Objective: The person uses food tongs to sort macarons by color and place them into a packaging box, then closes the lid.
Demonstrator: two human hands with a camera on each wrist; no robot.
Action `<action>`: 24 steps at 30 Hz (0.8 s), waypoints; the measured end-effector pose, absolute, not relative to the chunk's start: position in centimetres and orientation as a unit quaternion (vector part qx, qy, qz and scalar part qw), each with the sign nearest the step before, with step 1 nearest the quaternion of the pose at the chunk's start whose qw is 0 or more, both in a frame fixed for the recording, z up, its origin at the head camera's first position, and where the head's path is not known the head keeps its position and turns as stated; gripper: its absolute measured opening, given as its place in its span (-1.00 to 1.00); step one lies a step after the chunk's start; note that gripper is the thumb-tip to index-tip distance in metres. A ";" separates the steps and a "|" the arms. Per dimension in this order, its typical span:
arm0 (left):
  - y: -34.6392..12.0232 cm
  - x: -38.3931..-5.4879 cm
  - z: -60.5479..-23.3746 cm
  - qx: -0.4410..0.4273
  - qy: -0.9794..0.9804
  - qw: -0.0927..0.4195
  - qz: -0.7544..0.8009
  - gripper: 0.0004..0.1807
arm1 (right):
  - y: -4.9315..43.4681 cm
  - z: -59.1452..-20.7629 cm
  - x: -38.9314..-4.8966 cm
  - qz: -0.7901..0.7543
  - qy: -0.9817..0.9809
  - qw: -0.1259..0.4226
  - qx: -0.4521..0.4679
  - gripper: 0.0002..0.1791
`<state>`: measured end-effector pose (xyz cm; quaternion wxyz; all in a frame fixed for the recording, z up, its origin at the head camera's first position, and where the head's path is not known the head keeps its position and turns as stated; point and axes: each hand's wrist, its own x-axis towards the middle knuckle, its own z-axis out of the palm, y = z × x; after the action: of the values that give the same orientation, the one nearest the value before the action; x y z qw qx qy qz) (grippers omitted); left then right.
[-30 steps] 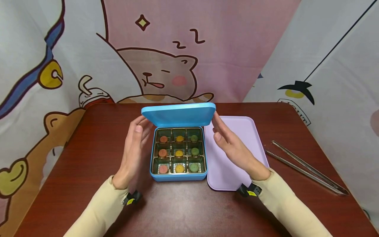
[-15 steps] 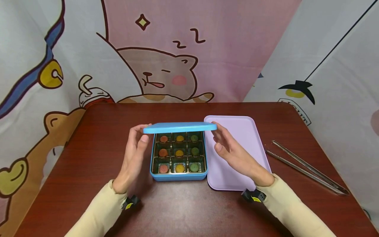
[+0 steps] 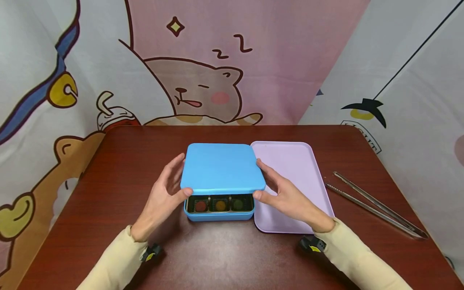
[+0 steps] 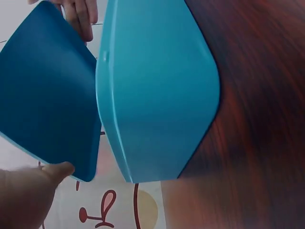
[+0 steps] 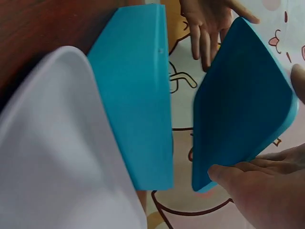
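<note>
A light blue box lid [image 3: 222,168] is held level between both hands, above its blue box [image 3: 219,217]. The wrist views show a gap between lid and box. My left hand [image 3: 161,199] holds the lid's left side, thumb at the near corner, fingers along the edge. My right hand [image 3: 286,197] holds the right side, thumb at the near corner. Under the lid only the box's front row shows, with a reddish round piece [image 3: 201,206], a yellow one [image 3: 220,205] and a green one [image 3: 238,204] in separate compartments. The lid hides the other compartments.
A lilac tray [image 3: 286,151] lies right beside the box, partly under my right hand. Long metal tongs [image 3: 377,209] lie farther right on the dark wooden table [image 3: 217,257]. A cartoon-print cloth [image 3: 282,60] hangs behind the table.
The lid was tilted up behind the box, then came down and toward me. It now covers all but the front row. Both thumbs have come onto its near corners.
</note>
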<state>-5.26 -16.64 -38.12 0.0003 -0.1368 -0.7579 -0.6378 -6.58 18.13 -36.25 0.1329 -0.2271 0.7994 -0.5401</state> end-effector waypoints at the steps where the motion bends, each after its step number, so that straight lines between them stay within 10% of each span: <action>1: -16.8 -5.2 -38.2 -0.139 -0.767 -0.008 -0.626 -0.04 | 18.1 -36.4 -6.5 -0.534 0.803 0.132 -0.230 0.02; 24: -17.1 -4.8 -39.8 -0.181 -0.872 -0.082 -0.447 0.29 | 17.4 -38.7 -5.5 -0.403 0.872 0.135 -0.243 0.15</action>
<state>-4.77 -17.06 -39.82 -0.0822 -0.1809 -0.8724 -0.4467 -5.52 17.38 -38.67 0.1353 -0.2431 0.8717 -0.4033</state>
